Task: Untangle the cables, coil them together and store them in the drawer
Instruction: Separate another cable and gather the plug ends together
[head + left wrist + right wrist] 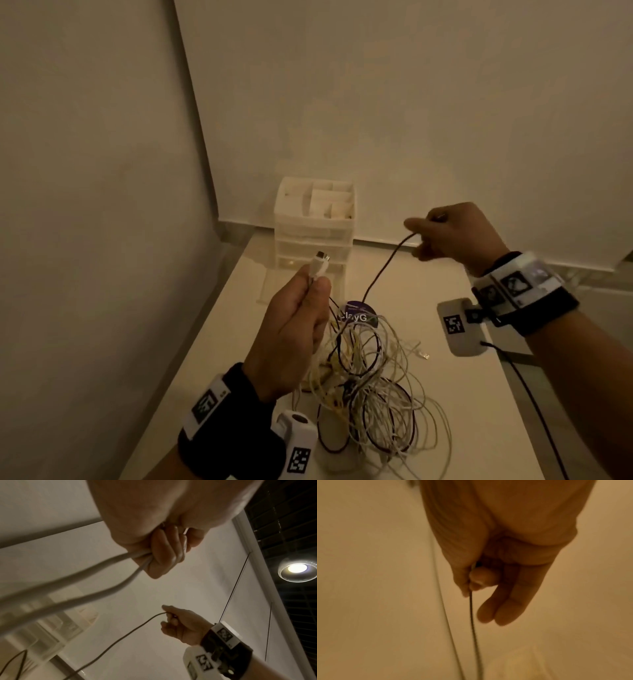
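Observation:
A tangle of white and dark cables (370, 387) lies on the white table (462, 411). My left hand (301, 315) is raised above it and grips white cable ends (79, 266), two plugs sticking up past my thumb; the left wrist view shows my fingers (164, 550) curled round the white cables (72, 578). My right hand (442, 236) is raised to the right and pinches the dark cable (383, 270), which runs taut down into the tangle. In the right wrist view thumb and forefinger (471, 580) pinch that dark cable (474, 628). A white drawer unit (313, 233) stands behind.
The drawer unit's bottom drawer (301, 287) stands pulled out toward me. A purple round tag (358, 313) lies by the tangle. A grey marker plate (462, 325) with a black lead (534, 404) sits at the right. Walls close in on the left and behind.

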Tool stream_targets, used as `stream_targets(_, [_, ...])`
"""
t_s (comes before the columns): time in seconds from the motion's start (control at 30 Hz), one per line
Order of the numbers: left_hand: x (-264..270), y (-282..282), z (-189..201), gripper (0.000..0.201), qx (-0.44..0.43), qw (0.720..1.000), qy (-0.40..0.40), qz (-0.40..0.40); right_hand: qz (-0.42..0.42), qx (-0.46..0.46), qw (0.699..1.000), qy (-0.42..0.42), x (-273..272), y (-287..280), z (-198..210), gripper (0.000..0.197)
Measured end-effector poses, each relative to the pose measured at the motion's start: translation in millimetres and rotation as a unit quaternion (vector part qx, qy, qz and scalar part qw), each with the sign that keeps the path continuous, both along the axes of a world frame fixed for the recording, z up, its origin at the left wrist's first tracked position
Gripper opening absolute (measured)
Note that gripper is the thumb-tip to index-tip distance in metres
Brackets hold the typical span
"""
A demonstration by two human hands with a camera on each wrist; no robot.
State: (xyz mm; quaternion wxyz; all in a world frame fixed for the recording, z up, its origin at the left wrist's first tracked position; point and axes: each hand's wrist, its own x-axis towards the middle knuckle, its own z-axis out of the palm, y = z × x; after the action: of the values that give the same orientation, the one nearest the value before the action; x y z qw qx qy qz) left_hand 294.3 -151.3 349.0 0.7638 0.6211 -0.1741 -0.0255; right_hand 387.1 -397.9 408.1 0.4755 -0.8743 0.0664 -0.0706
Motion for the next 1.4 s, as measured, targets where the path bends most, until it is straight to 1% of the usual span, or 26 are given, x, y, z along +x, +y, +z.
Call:
stream_targets(0.03, [2.9,-1.1,0.1,0.024,0.007,1.0,-0.004,0.002,-0.009,0.12,0.992,-0.027,-0.3,0.0,2.1,0.028])
stream_targets(0.07, [6.2,-2.6,0.3,0.025,0.013,1.0,-0.007,0.004,-0.011,0.207,0.977,-0.047,-0.6,-0.5,4.2,0.022])
stream_targets(0.13, [14.0,-7.7,1.8,0.026,0.014,1.0,-0.015,0.005,-0.001,0.348,0.935,-0.068,0.6,-2.7,10.3,0.017])
stream_targets(0.2, [22.1,-14.7,5.2,0.025,0.014,1.0,-0.026,0.01,0.019,0.469,0.88,-0.074,1.0,-3.9,19.3,0.021])
stream_targets(0.23, [26.6,-18.9,7.1,0.022,0.011,0.999,-0.029,0.012,0.028,0.51,0.857,-0.071,-0.9,-3.7,23.3,0.023])
stream_targets(0.27, [31.0,-22.8,9.4,0.021,0.006,0.999,-0.031,0.013,0.037,0.526,0.847,-0.064,-4.7,-2.1,26.2,0.023])
stream_targets(0.3, [35.3,-27.5,11.5,0.023,0.002,0.999,-0.032,0.013,0.052,0.518,0.852,-0.056,-9.9,0.4,26.7,0.022])
stream_targets(0.33, [39.6,-32.2,13.1,0.026,0.002,0.999,-0.035,0.012,0.074,0.488,0.869,-0.047,-15.8,4.0,24.2,0.02])
stream_targets(0.4, [45.8,-43.4,14.3,0.03,0.007,0.999,-0.04,0.007,0.136,0.391,0.91,-0.018,-30.8,14.6,11.6,0.016])
stream_targets(0.43, [47.6,-49.4,13.8,0.031,0.01,0.999,-0.04,0.005,0.16,0.359,0.92,-0.004,-38.1,21.3,3.3,0.017])
stream_targets(0.47, [48.3,-55.0,12.8,0.032,0.014,0.999,-0.04,0.005,0.171,0.355,0.919,0.003,-45.0,27.3,-5.8,0.018])
stream_targets(0.5, [48.0,-60.2,11.2,0.034,0.017,0.999,-0.038,0.009,0.171,0.374,0.911,0.004,-50.2,31.8,-14.4,0.018])
stream_targets(0.6, [47.8,-69.8,3.9,0.036,0.002,1.0,-0.018,0.023,0.135,0.467,0.874,-0.006,-56.6,35.1,-33.5,0.01])
stream_targets(0.63, [48.0,-71.5,1.9,0.035,-0.002,1.0,-0.015,0.024,0.127,0.481,0.867,-0.009,-57.3,33.8,-38.5,0.008])
stream_targets(0.67, [48.5,-73.3,0.7,0.035,-0.005,1.0,-0.012,0.022,0.126,0.481,0.868,-0.013,-57.9,33.0,-42.7,0.008])
stream_targets(0.77, [48.1,-78.5,2.0,0.036,-0.012,1.0,-0.01,-0.009,0.114,0.44,0.89,-0.038,-60.1,34.2,-53.3,0.016])
stream_targets(0.8, [48.9,-80.6,1.9,0.034,-0.003,1.0,-0.016,-0.018,0.111,0.421,0.899,-0.053,-61.4,35.0,-55.5,0.019])
stream_targets(0.83, [49.9,-82.4,1.5,0.03,0.014,1.0,-0.021,-0.018,0.112,0.398,0.908,-0.07,-63.1,36.6,-56.7,0.017])
stream_targets(0.9, [52.7,-85.6,-1.5,0.023,0.048,0.998,-0.027,0.007,0.114,0.354,0.923,-0.099,-66.5,38.8,-58.1,0.008])
stream_targets(0.97, [55.2,-89.4,-7.1,0.024,0.069,0.997,-0.019,0.036,0.101,0.325,0.933,-0.113,-68.1,39.8,-59.3,0.006])
stream_targets(1.07, [58.3,-92.2,-7.8,0.032,0.071,0.993,-0.02,0.087,0.07,0.289,0.946,-0.128,-67.1,41.1,-67.5,0.021])
stream_targets(1.13, [66.7,-87.2,-2.3,0.039,0.054,0.987,-0.046,0.142,0.082,0.249,0.958,-0.118,-66.4,41.9,-79.0,0.023])
stream_targets(1.2, [77.6,-79.0,5.7,0.045,0.034,0.982,-0.073,0.174,0.129,0.23,0.96,-0.09,-67.4,41.0,-95.8,0.015])
stream_targets(1.27, [86.8,-67.8,15.5,0.046,0.014,0.978,-0.096,0.186,0.174,0.224,0.956,-0.07,-65.8,37.8,-117.2,0.006])
stream_targets(1.33, [94.0,-56.1,27.8,0.039,-0.058,0.979,-0.081,0.178,0.183,0.191,0.963,-0.058,-61.6,31.0,-140.8,0.013])
stream_targets(1.4, [98.6,-43.3,39.3,0.036,-0.093,0.975,-0.06,0.194,0.193,0.152,0.968,-0.042,-58.2,23.7,-162.9,0.021])
